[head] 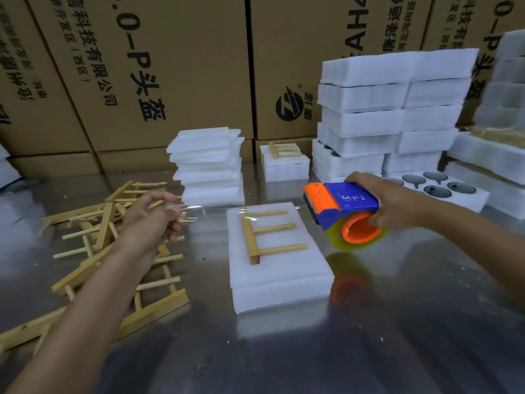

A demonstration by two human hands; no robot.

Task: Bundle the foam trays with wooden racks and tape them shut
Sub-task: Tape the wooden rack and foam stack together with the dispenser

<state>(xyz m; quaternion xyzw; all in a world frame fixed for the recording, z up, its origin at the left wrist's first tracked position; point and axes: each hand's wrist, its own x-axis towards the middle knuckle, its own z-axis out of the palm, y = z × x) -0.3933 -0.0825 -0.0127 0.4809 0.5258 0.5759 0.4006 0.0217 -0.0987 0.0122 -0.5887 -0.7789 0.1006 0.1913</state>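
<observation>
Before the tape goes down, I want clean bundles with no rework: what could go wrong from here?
1. The clear tape hangs in the air between the left hand and the dispenser in the right hand; slack could make it twist or stick to itself.
2. The wooden rack lies loose on the foam tray stack, toward its far left part, so the tape might push it askew.

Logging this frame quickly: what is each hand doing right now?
Left hand: pinches the free end of the clear tape.
Right hand: grips the tape dispenser.
</observation>
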